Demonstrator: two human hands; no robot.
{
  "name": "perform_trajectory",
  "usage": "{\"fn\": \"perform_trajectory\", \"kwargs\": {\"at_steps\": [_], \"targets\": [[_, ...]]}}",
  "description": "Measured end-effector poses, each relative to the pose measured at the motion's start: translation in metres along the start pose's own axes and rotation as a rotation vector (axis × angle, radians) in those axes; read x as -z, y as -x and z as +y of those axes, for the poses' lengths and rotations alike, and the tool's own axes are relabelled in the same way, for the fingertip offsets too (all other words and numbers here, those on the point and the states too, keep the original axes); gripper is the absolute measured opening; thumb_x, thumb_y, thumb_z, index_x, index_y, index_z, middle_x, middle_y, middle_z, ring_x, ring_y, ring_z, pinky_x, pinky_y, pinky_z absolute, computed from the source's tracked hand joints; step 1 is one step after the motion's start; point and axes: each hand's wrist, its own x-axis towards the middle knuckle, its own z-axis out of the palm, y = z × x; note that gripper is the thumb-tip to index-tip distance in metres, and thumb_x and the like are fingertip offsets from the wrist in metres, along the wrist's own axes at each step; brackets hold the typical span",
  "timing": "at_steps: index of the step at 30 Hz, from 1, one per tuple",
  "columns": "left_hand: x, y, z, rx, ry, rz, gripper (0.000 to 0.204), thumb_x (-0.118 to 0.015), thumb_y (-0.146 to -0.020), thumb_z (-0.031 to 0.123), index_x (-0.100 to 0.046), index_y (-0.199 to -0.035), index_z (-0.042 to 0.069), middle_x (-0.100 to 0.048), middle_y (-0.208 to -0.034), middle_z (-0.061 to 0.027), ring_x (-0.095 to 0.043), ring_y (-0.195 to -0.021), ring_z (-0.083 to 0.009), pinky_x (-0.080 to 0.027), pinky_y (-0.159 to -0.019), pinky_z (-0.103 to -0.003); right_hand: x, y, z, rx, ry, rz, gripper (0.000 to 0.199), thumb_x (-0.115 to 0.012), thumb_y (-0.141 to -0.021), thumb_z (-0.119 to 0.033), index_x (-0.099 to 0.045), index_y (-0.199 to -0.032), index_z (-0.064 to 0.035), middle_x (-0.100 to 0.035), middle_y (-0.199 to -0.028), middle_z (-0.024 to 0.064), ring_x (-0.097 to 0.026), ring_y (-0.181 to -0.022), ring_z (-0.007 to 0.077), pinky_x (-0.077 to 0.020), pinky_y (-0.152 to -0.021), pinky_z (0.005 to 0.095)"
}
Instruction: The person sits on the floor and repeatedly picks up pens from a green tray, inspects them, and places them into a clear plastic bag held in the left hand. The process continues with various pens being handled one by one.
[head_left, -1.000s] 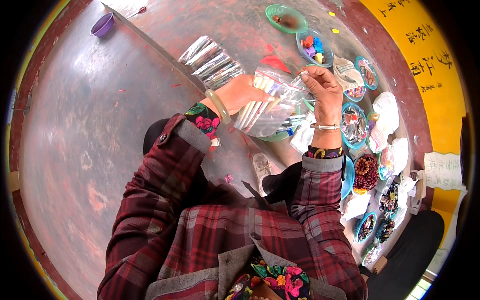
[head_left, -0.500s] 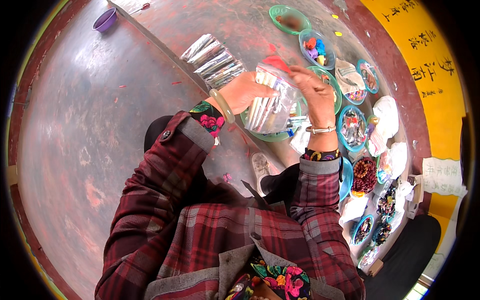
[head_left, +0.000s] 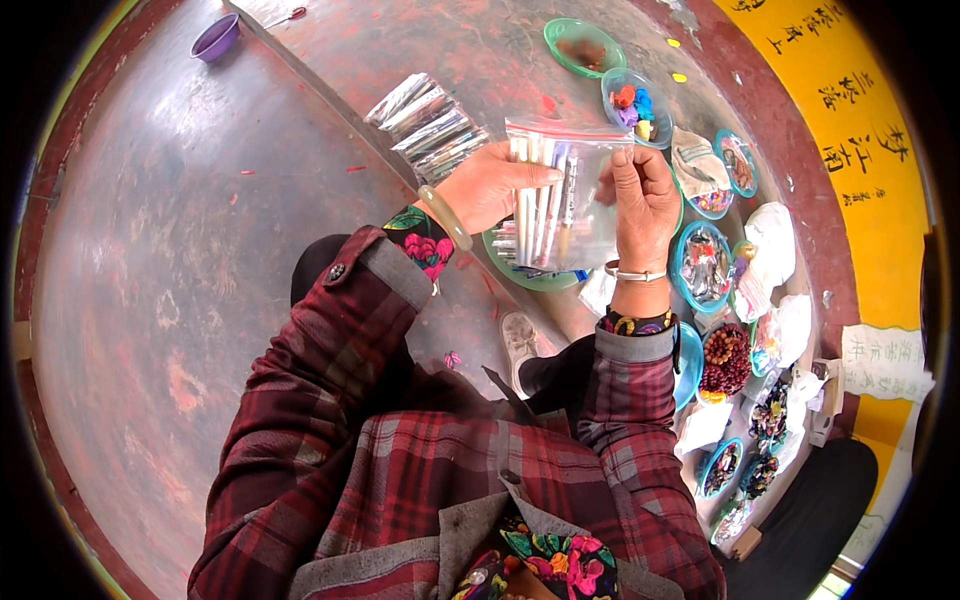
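A clear zip-lock bag (head_left: 598, 235) with a red strip along its top edge hangs between my hands. Inside it stand several slim pens (head_left: 540, 200), side by side. My left hand (head_left: 485, 190) grips the bag's left side, thumb across its front. With thumb and fingers closed, my right hand (head_left: 645, 200) pinches the bag's upper right corner. Below the bag sits a green basin (head_left: 545, 283) with more pens in it, largely hidden by the bag. Beyond my left hand, several filled clear bags of pens (head_left: 430, 130) lie in a row on the floor.
To the right stand a blue basket of small packets (head_left: 703, 268), a clear bowl of coloured bundles (head_left: 637, 105) and a bowl of dark red beads (head_left: 727, 360). A green basin (head_left: 585, 46) is at the far side, a purple basin (head_left: 215, 38) far left. Another person's dark-clad leg (head_left: 810, 520) is lower right.
The bag has turned flatter toward me and its red top strip now runs straight. My right hand has come down from above the top edge to the bag's upper right corner.
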Motion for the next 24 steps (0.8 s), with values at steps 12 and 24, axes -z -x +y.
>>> {"fn": "perform_trajectory", "kwargs": {"at_steps": [12, 24], "targets": [[-0.009, 0.008, 0.002, -0.036, 0.279, -0.165, 0.029, -0.061, -0.082, 0.003, -0.057, -0.110, 0.001, -0.063, -0.100, -0.0086, -0.062, -0.093, -0.0200, -0.050, -0.084, -0.035, -0.020, 0.014, -0.024, 0.193, -0.027, 0.077, 0.010, -0.053, -0.093, -0.014, -0.048, -0.091, -0.0058, -0.058, -0.063, 0.0033, -0.044, -0.046, 0.0038, -0.0341, -0.040, 0.0179], [-0.012, 0.005, -0.001, -0.137, -0.038, -0.065, 0.036, -0.061, -0.080, -0.002, -0.054, -0.116, 0.001, -0.062, -0.106, -0.0065, -0.060, -0.096, -0.0164, -0.048, -0.086, -0.030, -0.018, 0.010, -0.008, 0.216, 0.155, 0.157, 0.007, -0.060, -0.088, -0.009, -0.054, -0.087, -0.0046, -0.061, -0.069, 0.0014, -0.050, -0.052, 0.0025, -0.0360, -0.042, 0.0167]]}}
